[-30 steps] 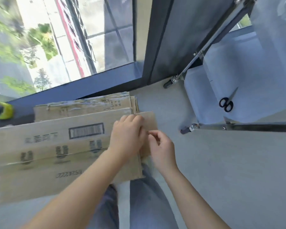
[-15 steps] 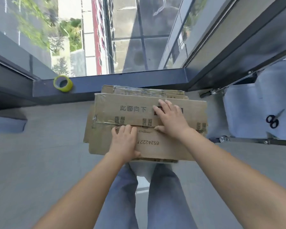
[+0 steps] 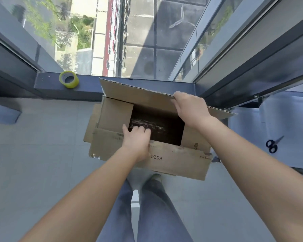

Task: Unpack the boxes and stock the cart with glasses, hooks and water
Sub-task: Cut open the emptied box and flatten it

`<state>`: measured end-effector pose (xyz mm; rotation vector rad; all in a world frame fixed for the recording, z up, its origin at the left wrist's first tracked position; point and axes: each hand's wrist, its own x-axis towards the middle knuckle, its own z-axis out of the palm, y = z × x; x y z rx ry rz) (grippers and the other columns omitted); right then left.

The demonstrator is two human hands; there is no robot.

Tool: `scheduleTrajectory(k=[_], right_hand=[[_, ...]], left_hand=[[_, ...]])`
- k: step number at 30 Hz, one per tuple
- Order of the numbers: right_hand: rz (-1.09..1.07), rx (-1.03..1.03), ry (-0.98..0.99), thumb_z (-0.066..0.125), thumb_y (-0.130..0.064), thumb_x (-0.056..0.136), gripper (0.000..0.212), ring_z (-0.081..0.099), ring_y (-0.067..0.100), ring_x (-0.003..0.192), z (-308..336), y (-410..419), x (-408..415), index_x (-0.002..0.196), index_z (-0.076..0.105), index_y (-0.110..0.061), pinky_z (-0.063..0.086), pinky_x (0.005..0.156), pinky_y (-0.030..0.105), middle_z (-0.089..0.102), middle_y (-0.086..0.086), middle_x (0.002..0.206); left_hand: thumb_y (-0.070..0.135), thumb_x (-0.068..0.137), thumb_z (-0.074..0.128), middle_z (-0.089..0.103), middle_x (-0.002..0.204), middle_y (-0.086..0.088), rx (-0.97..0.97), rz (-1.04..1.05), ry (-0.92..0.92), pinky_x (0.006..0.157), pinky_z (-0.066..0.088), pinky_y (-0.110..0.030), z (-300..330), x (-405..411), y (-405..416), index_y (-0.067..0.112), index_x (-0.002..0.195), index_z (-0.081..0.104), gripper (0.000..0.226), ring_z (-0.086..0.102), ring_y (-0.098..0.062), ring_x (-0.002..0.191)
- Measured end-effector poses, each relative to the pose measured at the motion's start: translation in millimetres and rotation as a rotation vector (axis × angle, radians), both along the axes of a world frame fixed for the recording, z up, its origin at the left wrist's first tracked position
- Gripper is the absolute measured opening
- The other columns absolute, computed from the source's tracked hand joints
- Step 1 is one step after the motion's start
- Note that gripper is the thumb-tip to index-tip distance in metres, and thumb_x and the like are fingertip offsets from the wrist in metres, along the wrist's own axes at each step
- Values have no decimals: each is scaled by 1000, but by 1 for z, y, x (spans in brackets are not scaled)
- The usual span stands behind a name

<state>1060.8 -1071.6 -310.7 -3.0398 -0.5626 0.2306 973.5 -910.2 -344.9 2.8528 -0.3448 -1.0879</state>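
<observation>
Seen from the head camera, a person stands over an open cardboard box (image 3: 171,159) on the grey floor (image 3: 33,172), hard against the dark sill (image 3: 87,88) of a floor-to-ceiling window. The right hand (image 3: 191,107) grips the far flap (image 3: 138,95), fingers curled over its corrugated edge, and holds it upright toward the glass. The left hand (image 3: 136,138) lies on the near flap, which is folded outward toward the person, its fingers curled over that flap's inner edge and dipping into the dark opening. Something shiny and wrapped shows dimly at the bottom of the box; what it is cannot be told. A side flap on the left lies folded inward over part of the opening. More flattened cardboard lies under the box and pokes out on its left.

A roll of yellow-green tape (image 3: 69,79) stands on the sill, left of the box and apart from it. At right, the cart (image 3: 287,119) stands close beside the box, with black-handled scissors (image 3: 271,144) lying on its pale shelf.
</observation>
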Motion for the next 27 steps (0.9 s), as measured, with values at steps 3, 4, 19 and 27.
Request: scheduleTrajectory(k=[3,4,19,27], right_hand=[[-84,-2,11,33,-29,102,25,59,34,84,10,-10,1,99,48,-9,37,63,34,63,9,96],[-130,-2,10,33,-29,102,25,59,34,85,13,-14,1,98,48,-9,37,64,34,64,10,97],[-711,339,118,32,-29,101,30,53,35,96,57,-61,-3,99,50,-6,36,75,37,59,17,109],[-861,281,81,39,-29,100,25,50,35,109,11,-79,11,111,46,-9,38,85,42,54,16,118]], left_hand=[[65,77,54,55,98,0,-50,-25,30,90,34,-40,22,-4,-4,19,96,56,50,53,-21,96],[75,76,46,55,85,1,-62,21,57,79,38,-35,33,-6,-5,18,85,57,60,55,-20,84],[46,99,32,-19,155,-18,457,201,-22,115,5,-49,62,-31,9,2,148,-10,78,-20,-34,142],[48,100,20,-26,153,-13,337,345,39,115,3,-50,16,-42,23,3,144,-22,76,-17,-29,144]])
